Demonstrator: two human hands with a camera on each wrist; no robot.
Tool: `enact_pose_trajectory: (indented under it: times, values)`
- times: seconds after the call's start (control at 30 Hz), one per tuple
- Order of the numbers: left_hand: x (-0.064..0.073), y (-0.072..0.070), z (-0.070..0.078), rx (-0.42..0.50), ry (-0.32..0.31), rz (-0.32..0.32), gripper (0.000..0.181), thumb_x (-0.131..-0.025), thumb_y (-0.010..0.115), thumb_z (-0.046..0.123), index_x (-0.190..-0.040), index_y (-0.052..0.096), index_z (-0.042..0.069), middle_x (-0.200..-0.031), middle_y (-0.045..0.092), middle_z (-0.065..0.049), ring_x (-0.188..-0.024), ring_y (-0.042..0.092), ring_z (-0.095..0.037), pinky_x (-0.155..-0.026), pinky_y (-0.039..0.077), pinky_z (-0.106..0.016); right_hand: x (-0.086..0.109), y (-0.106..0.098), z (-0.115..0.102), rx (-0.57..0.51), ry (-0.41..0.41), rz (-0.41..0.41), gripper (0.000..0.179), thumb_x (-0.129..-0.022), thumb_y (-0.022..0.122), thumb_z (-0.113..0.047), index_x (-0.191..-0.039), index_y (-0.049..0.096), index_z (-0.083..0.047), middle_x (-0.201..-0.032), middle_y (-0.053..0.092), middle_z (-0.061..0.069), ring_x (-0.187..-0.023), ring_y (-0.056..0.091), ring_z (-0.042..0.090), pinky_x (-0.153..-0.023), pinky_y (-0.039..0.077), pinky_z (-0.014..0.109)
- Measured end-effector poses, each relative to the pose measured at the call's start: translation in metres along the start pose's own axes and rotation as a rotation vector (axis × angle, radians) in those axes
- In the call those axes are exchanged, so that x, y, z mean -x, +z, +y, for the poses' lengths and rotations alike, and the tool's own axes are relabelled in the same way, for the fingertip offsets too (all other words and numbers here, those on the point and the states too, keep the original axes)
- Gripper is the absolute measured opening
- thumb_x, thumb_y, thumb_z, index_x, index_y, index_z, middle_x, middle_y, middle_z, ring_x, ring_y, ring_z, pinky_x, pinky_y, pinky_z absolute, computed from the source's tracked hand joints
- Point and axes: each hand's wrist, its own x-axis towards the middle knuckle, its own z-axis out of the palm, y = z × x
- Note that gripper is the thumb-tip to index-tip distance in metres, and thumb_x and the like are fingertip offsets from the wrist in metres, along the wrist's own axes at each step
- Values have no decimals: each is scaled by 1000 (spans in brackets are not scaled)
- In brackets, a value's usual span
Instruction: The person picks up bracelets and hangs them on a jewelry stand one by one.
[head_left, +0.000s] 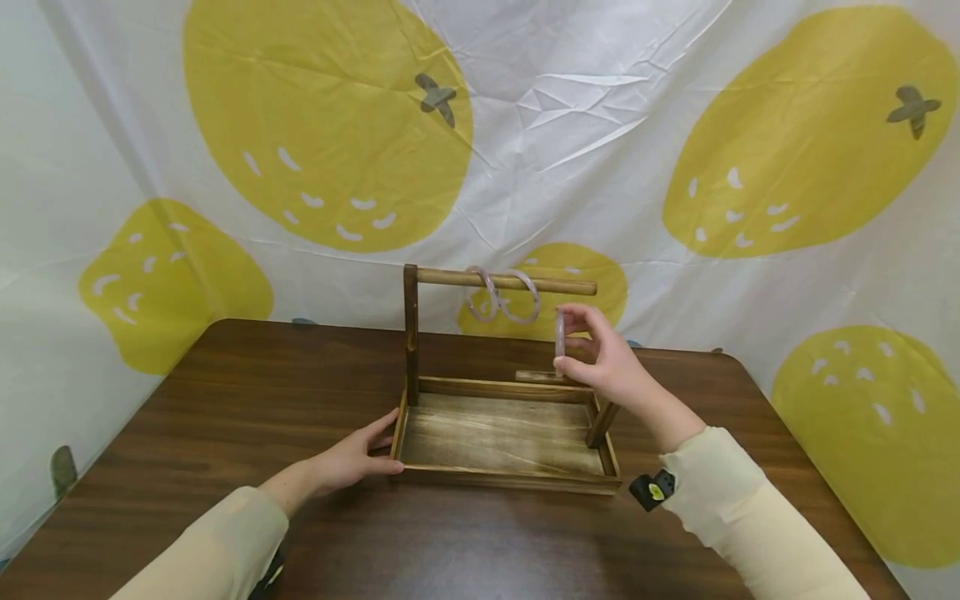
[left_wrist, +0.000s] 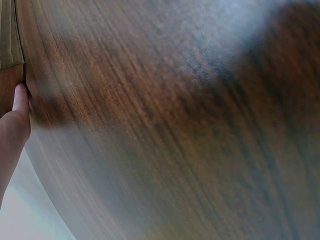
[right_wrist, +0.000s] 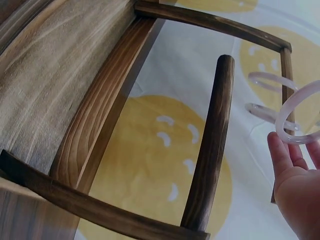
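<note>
A wooden stand has a shallow tray base (head_left: 510,481) and a tall post (head_left: 411,333) at its left end. From that post a bar (head_left: 558,285) runs right, with two pale lilac bangles (head_left: 535,304) hanging on it. My right hand (head_left: 600,354) pinches a third bangle (head_left: 559,333) between thumb and fingers, below the bar's free end and apart from it. The right wrist view shows this held bangle (right_wrist: 282,122) close up. My left hand (head_left: 352,454) touches the tray's left end, its thumb at the front corner; the other fingers are partly hidden.
A lower bar (head_left: 531,377) reaches left from the short right post (head_left: 600,427), behind the tray. The stand sits on a dark wooden table (head_left: 315,533). A white cloth with yellow fruit prints (head_left: 585,167) hangs behind the table.
</note>
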Motion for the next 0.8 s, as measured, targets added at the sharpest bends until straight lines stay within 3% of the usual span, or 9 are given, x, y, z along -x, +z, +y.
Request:
enact_pose_trajectory:
  times: [0.33,0.8]
  values:
    - [1,1,0,9,3,4,94,-86,68,18,-150,1,3,-150,14,-34,-136,27,-46,-107,31,-55,1,-12,3,-15,40,47,56,-82,58,13,-132,33,12,-111,44,8,-101,45,1,-88,43,11]
    - [2,1,3,14,11,-5,94,-86,68,17,-150,1,2,-150,12,-34,-136,26,-46,-107,32,-54,4,-26,13,-61,85,70,57,-83,55,12,-133,29,12,-111,40,8,-100,43,2,-87,42,10]
